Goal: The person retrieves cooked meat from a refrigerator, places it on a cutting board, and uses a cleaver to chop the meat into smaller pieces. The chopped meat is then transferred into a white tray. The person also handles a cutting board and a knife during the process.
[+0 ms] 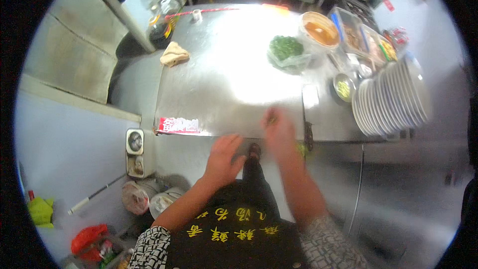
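My left hand (226, 158) hangs just off the near edge of the steel table (214, 84). Its fingers are loosely stretched and nothing is held in them. Over the same edge, further right, my right hand (278, 127) is curled closed and a little smeared by motion. A small dark spot shows at its fingers; what it is, I cannot make out. Beyond that hand, a clear plastic bag of chopped green leaves (286, 48) sits on the table. A folded beige cloth (174, 54) lies at the table's left side.
A stack of white plates (391, 100) leans at the right. Behind it are a metal bowl with pale green pieces (342, 88), food containers (351, 27) and a white tub of orange liquid (321, 31). Buckets (139, 197) stand on the floor at lower left.
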A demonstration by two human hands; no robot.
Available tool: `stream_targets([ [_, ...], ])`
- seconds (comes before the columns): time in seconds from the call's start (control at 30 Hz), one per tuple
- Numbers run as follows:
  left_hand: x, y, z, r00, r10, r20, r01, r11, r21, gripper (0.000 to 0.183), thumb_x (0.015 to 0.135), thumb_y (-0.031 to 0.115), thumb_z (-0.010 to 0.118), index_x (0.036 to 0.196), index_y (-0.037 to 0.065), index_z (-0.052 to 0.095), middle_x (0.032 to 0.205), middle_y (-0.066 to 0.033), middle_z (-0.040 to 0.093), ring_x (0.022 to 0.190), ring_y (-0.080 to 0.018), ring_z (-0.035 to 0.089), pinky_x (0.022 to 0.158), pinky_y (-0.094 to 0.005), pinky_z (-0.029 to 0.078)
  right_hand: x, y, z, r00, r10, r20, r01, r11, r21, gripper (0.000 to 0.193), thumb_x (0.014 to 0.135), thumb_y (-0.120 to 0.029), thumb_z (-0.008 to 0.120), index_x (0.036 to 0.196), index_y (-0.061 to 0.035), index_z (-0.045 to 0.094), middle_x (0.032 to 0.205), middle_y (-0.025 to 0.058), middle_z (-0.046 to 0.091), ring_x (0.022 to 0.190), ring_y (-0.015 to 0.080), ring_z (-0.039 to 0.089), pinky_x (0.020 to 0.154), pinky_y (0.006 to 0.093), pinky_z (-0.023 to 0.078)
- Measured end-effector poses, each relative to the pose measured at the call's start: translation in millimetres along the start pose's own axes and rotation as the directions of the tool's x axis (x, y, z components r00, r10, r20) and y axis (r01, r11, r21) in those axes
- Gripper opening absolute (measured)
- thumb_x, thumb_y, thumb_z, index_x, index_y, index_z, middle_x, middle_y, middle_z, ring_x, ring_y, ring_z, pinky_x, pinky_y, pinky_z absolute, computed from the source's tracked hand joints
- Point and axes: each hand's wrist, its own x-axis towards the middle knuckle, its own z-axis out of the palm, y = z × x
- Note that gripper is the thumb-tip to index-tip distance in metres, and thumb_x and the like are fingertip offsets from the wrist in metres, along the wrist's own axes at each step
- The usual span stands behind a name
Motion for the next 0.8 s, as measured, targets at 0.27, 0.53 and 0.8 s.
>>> stream_targets([
  [0.27, 34, -90, 2, 0.897, -0.389, -0.212, 0.379, 0.921, -0.086, 0.045, 0.082, 0.015, 0.069, 0.123, 0.003, 0.056, 0.128, -0.0201, 0.055, 0.121, -0.0369, 0.05, 0.103, -0.0417, 0.04, 270, -17, -71, 0.751, -0.66, 0.024, 0.336, 0.352, -0.874, 0.052, 0.085, -0.031, 0.066, 0.129, -0.0071, 0.052, 0.134, 0.0239, 0.048, 0.129, 0.0375, 0.042, 0.105, 0.0462, 0.038],
  [0.53, 188, -278, -95, 0.569, -0.716, -0.405, 0.687, 0.685, -0.244, 0.073, 0.085, 0.044, 0.065, 0.135, -0.004, 0.046, 0.131, -0.0262, 0.052, 0.119, -0.0329, 0.053, 0.099, -0.0389, 0.041, 91, 60, -49, 0.988, -0.099, 0.118, 0.149, 0.806, -0.573, 0.034, 0.087, -0.012, 0.065, 0.118, 0.0025, 0.059, 0.131, 0.0176, 0.056, 0.124, 0.0295, 0.051, 0.105, 0.0388, 0.038],
  [0.8, 377, -360, 3, 0.802, -0.449, -0.394, 0.597, 0.625, 0.503, 0.064, 0.085, 0.036, 0.059, 0.134, -0.003, 0.045, 0.14, -0.0228, 0.043, 0.134, -0.0341, 0.035, 0.112, -0.0432, 0.025, -62, 76, -23, 0.927, 0.365, -0.088, -0.372, 0.865, -0.338, 0.019, 0.087, -0.01, 0.065, 0.104, -0.0017, 0.065, 0.116, 0.0171, 0.062, 0.106, 0.0261, 0.062, 0.083, 0.0334, 0.054],
])
